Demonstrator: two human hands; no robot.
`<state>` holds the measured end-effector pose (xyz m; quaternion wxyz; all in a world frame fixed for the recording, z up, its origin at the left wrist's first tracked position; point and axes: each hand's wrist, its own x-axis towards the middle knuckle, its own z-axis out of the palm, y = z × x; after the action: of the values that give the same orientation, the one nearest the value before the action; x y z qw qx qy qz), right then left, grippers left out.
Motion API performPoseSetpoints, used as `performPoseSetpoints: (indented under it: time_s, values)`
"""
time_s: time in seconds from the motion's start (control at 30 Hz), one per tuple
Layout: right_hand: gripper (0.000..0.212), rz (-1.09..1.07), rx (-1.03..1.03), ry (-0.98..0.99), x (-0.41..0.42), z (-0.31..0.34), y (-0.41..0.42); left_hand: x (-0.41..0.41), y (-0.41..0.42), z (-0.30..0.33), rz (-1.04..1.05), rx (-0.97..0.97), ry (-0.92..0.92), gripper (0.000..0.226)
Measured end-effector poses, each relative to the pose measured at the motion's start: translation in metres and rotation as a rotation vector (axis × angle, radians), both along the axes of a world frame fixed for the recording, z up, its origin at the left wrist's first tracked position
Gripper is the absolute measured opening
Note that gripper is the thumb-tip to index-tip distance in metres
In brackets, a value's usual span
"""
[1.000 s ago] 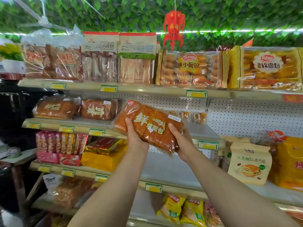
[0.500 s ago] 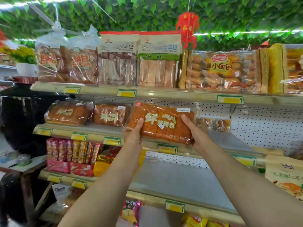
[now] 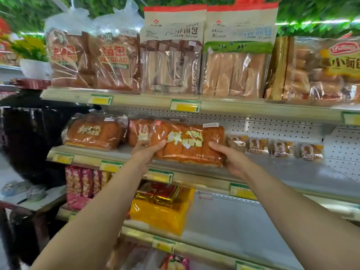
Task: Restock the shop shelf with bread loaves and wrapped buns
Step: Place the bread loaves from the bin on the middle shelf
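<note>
Orange bread loaf gripped at both ends by left hand and right hand, over the middle shelf edge, best slid flat just right of the two loaves already there.

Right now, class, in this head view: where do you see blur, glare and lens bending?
Head view: motion blur smears the left edge and the plant pot; glare streaks the wrapper of the bread loaf held by the left hand and right hand; the wide lens bows the top shelf.
</note>
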<state>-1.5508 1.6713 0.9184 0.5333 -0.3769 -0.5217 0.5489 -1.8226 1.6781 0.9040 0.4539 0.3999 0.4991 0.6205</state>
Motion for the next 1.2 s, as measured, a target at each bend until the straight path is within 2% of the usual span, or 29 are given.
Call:
performPoseSetpoints:
  time_s: [0.07, 0.1, 0.2, 0.23, 0.33, 0.43, 0.53, 0.6, 0.7, 0.77, 0.83, 0.93, 1.0, 1.1, 1.13, 1.2]
  values:
    - [0.07, 0.03, 0.013, -0.008, -0.017, -0.003, 0.012, -0.022, 0.01, 0.0, 0.004, 0.015, 0.064, 0.115]
    - [0.074, 0.034, 0.02, -0.023, -0.025, -0.006, 0.019, -0.033, 0.017, -0.002, 0.009, 0.012, 0.081, 0.113]
    - [0.087, 0.045, 0.027, -0.071, -0.048, -0.013, 0.04, -0.062, 0.035, -0.004, 0.015, 0.024, 0.11, 0.071]
    - [0.088, 0.049, 0.03, -0.077, -0.055, -0.015, 0.046, -0.07, 0.041, -0.005, 0.012, 0.016, 0.124, 0.067]
    - [0.094, 0.062, 0.033, -0.11, -0.077, -0.017, 0.06, -0.092, 0.055, -0.007, 0.026, 0.012, 0.153, 0.062]
    - [0.117, 0.023, 0.071, -0.186, -0.097, -0.017, 0.071, -0.108, 0.066, -0.008, 0.068, 0.024, 0.167, 0.054]
    - [0.114, -0.049, 0.118, -0.294, -0.113, -0.017, 0.079, -0.122, 0.079, -0.01, 0.132, 0.042, 0.245, 0.05]
    - [0.115, -0.032, 0.099, -0.308, -0.122, -0.018, 0.081, -0.131, 0.087, -0.013, 0.154, 0.038, 0.278, 0.053]
    - [0.14, -0.059, 0.108, -0.33, -0.132, -0.025, 0.092, -0.141, 0.098, -0.017, 0.189, -0.007, 0.354, 0.062]
    - [0.148, -0.067, 0.094, -0.335, -0.133, -0.033, 0.107, -0.146, 0.105, -0.018, 0.223, -0.025, 0.417, 0.068]
    - [0.141, -0.059, 0.097, -0.333, -0.139, -0.029, 0.106, -0.15, 0.111, -0.02, 0.23, -0.047, 0.453, 0.071]
    - [0.108, -0.044, 0.11, -0.279, -0.144, -0.029, 0.111, -0.154, 0.115, -0.017, 0.238, -0.055, 0.482, 0.075]
    - [0.097, -0.042, 0.111, -0.278, -0.149, -0.03, 0.112, -0.159, 0.12, -0.018, 0.245, -0.072, 0.491, 0.081]
    - [0.096, -0.07, 0.145, -0.299, -0.156, -0.033, 0.118, -0.168, 0.131, -0.024, 0.271, -0.117, 0.556, 0.106]
    - [0.097, -0.067, 0.137, -0.298, -0.157, -0.033, 0.119, -0.167, 0.13, -0.023, 0.278, -0.132, 0.573, 0.106]
    - [0.097, -0.072, 0.124, -0.306, -0.158, -0.031, 0.118, -0.164, 0.128, -0.021, 0.312, -0.145, 0.588, 0.086]
